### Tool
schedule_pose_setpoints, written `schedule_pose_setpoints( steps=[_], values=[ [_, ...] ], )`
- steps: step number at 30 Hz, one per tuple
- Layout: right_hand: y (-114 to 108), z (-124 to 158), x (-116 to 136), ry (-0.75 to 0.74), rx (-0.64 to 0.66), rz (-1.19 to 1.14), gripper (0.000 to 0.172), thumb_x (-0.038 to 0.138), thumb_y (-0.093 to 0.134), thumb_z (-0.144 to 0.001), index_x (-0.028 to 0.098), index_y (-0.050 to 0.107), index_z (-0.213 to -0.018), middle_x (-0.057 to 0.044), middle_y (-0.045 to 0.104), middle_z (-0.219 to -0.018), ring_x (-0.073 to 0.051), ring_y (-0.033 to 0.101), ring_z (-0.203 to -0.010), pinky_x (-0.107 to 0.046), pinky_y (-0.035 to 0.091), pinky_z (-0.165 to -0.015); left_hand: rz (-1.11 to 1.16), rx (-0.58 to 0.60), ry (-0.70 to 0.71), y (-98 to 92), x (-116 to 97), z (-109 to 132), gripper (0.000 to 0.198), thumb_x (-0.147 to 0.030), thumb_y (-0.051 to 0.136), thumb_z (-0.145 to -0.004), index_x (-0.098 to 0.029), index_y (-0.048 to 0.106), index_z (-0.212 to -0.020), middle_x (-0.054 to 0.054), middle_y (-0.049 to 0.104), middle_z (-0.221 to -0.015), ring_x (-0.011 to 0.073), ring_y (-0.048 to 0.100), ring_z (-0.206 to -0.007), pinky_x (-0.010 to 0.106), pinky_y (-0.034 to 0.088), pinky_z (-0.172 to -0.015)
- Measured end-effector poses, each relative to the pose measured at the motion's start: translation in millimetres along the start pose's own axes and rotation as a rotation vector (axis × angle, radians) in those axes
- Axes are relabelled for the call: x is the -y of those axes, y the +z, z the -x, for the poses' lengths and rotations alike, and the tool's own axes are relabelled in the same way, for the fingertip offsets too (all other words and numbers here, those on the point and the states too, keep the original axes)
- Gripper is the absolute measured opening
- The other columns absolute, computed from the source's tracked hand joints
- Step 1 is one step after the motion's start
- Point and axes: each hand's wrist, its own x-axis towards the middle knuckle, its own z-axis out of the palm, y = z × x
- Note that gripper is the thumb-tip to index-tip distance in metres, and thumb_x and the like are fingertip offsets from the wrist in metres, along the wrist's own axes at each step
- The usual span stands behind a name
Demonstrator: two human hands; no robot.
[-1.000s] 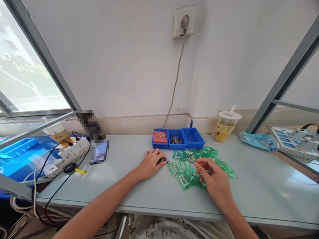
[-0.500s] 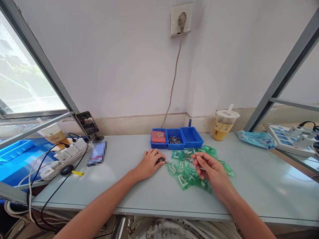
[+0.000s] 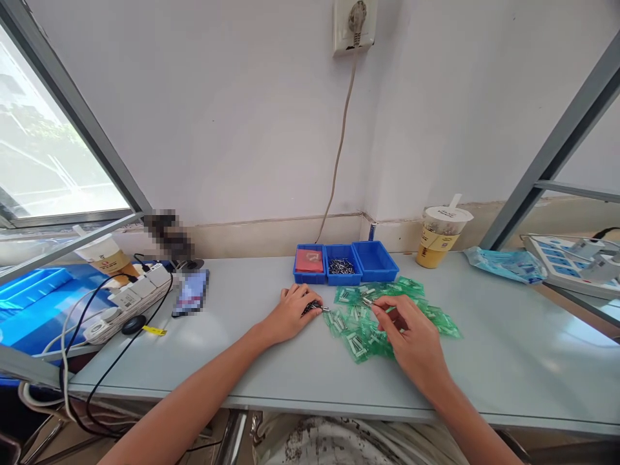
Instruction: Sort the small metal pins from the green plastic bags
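My left hand [image 3: 290, 314] rests on the grey table [image 3: 242, 361], fingers curled around a small bunch of dark metal pins whose tips stick out toward the right. My right hand [image 3: 409, 336] hovers over a scatter of small green plastic bags [image 3: 361, 339], thumb and forefinger pinched on a thin silver pin near the pile's top. Behind the bags stand three joined blue trays [image 3: 375, 261]: the left one holds a red pad, the middle one holds several dark pins, the right one looks bare.
A lidded drink cup with straw [image 3: 438, 236] stands at the back right, next to a blue packet [image 3: 506, 265]. At the left lie a white power strip with cables [image 3: 128, 303], a phone [image 3: 191, 292] and another cup [image 3: 109, 258]. A wall socket's cord drops behind the trays.
My right hand has lowered slightly toward the green bags, still pinching the pin. The left hand stays put on the table. The view shifted a little.
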Motion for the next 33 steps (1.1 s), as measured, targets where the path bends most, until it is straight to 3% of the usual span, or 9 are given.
schedule_pose_setpoints(
  steps=[4, 10, 16, 20, 28, 33],
  values=[
    [0.4, -3.0, -0.5, 0.04, 0.042, -0.092, 0.025, 0.052, 0.061, -0.096, 0.029, 0.069, -0.092, -0.008, 0.064, -0.099, -0.024, 0.063, -0.075, -0.035, 0.052, -0.056, 0.005, 0.001, 0.001, 0.5, 0.5, -0.7, 0.026, -0.045, 0.047, -0.107, -0.029, 0.065, -0.115, 0.004, 0.062, -0.117, 0.0243, 0.052, -0.11, 0.04, 0.036, -0.096],
    [-1.5, -7.2, -6.4, 0.226, 0.145, -0.382, 0.036, 0.06, 0.069, -0.089, 0.024, 0.071, -0.095, -0.005, 0.062, -0.081, -0.019, 0.056, -0.063, -0.029, 0.045, -0.045, 0.012, 0.004, 0.009, 0.1, 0.2, -0.2, 0.024, -0.043, 0.047, -0.108, -0.029, 0.065, -0.115, 0.003, 0.062, -0.117, 0.0238, 0.053, -0.109, 0.04, 0.036, -0.096],
    [-6.5, -8.2, 0.3, 0.374, 0.208, -0.643, 0.039, 0.058, 0.07, -0.09, 0.021, 0.07, -0.1, -0.003, 0.058, -0.083, -0.013, 0.049, -0.061, -0.023, 0.04, -0.046, 0.001, -0.011, 0.017, 0.7, 0.7, -0.5, 0.024, -0.043, 0.049, -0.107, -0.028, 0.065, -0.115, 0.003, 0.062, -0.116, 0.0234, 0.053, -0.108, 0.039, 0.037, -0.095],
    [-7.2, -8.5, -0.5, 0.391, 0.224, -0.655, 0.037, 0.057, 0.071, -0.09, 0.022, 0.067, -0.102, -0.002, 0.057, -0.086, -0.011, 0.048, -0.062, -0.021, 0.04, -0.047, 0.012, -0.006, 0.017, -0.3, -0.2, -0.9, 0.024, -0.042, 0.049, -0.107, -0.027, 0.065, -0.115, 0.004, 0.062, -0.116, 0.0237, 0.053, -0.109, 0.039, 0.038, -0.094],
    [2.0, -9.3, -7.7, 0.313, 0.054, -0.519, 0.043, 0.06, 0.078, -0.081, 0.023, 0.059, -0.093, 0.001, 0.052, -0.074, -0.013, 0.049, -0.06, -0.02, 0.041, -0.044, 0.015, -0.02, 0.04, 0.2, 0.1, -0.6, 0.022, -0.04, 0.049, -0.107, -0.027, 0.065, -0.114, 0.003, 0.063, -0.116, 0.0233, 0.054, -0.108, 0.038, 0.039, -0.093],
    [0.9, -10.7, -6.7, 0.33, 0.046, -0.493, 0.044, 0.059, 0.081, -0.078, 0.022, 0.059, -0.09, 0.001, 0.052, -0.073, -0.012, 0.047, -0.058, -0.021, 0.039, -0.045, 0.008, -0.036, 0.053, 1.8, 1.5, -0.4, 0.021, -0.039, 0.049, -0.107, -0.027, 0.065, -0.114, 0.003, 0.064, -0.115, 0.023, 0.054, -0.106, 0.037, 0.039, -0.091]
  ],
)
